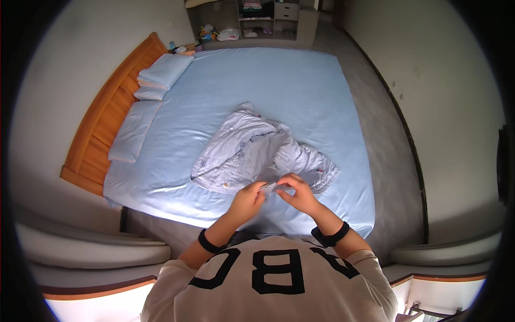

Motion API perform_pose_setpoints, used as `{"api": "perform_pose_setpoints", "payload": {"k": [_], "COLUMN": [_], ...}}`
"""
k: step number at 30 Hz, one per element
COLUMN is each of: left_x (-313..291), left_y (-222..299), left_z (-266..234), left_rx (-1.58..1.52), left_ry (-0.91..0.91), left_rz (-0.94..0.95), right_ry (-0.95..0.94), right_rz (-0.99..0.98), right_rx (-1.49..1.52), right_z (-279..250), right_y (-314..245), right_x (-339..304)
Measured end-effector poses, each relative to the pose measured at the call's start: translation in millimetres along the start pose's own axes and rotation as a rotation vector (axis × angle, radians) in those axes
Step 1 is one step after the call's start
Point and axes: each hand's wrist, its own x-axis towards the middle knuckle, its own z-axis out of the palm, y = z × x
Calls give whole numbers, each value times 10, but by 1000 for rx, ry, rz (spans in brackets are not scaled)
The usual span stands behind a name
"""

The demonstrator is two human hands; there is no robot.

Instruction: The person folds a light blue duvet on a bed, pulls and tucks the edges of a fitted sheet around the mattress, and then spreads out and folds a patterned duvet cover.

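A thin grey-lilac quilt (241, 145) with small printed motifs lies crumpled on the blue-sheeted bed (306, 80). At its near edge, my left hand (249, 200) is closed, thumb and fingers pinching a small pale fold. My right hand (298, 194) grips beside it, index finger bent over and thumb underneath. The pinched part looks like the quilt's border, though the fingers partly cover it. Both hands are close together, just above the near side of the bed. A black band (211, 242) circles my left wrist, and another black band (331, 236) my right.
Blue pillows (137, 129) lean along the wooden headboard (115, 112) at the left. Past the bed's far end stands an open shelf unit (257, 24) holding bags and folded cloth. A grey floor strip (370, 107) runs between bed and right wall (445, 107).
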Motion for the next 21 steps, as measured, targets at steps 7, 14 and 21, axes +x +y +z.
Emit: {"api": "perform_pose_setpoints", "payload": {"k": [7, 14, 21], "left_x": [-143, -270, -449], "left_y": [276, 589, 710], "left_z": [-218, -626, -853], "left_rx": [-5, -24, -278], "left_ry": [12, 184, 427], "left_rz": [58, -70, -18], "right_ry": [-156, -326, -515], "right_rz": [-149, -237, -22], "right_rx": [-289, -514, -688], "right_z": [-129, -207, -326], "right_y": [292, 740, 1529], "right_x": [-125, -278, -757]}}
